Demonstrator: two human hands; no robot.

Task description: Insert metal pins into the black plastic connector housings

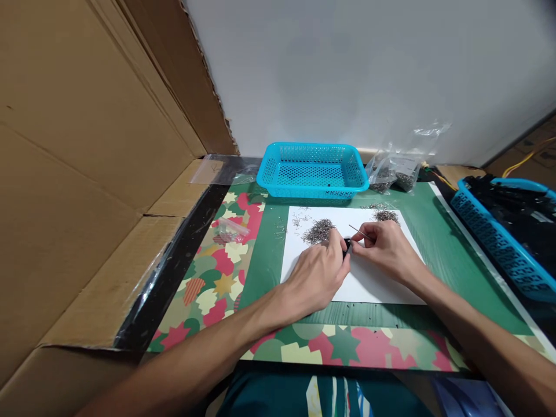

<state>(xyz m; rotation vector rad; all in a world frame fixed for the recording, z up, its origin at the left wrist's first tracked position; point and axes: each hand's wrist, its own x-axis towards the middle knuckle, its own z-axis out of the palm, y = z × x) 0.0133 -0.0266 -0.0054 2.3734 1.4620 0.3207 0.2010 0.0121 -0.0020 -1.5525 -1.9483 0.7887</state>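
My left hand [319, 269] is closed on a small black part [346, 246], pinched between thumb and fingers above a white sheet [369, 284]. From the other side my right hand [388, 249] meets the part with its fingertips. A thin metal rod-like tool [359, 233] is also held in my right hand, its end pointing up and left. Just beyond my left hand lies a heap of small metal pieces [319, 230], which look like tiny springs or clips. A second heap of small metal pieces [386, 216] lies behind my right hand.
Behind the sheet stands a blue basket [313, 193]. Another blue basket [499, 237] with many black parts is at the right. Clear bags of metal pieces [403, 176] lean by the wall. A small plastic bag [232, 229] lies left. Cardboard [87, 145] walls the left side.
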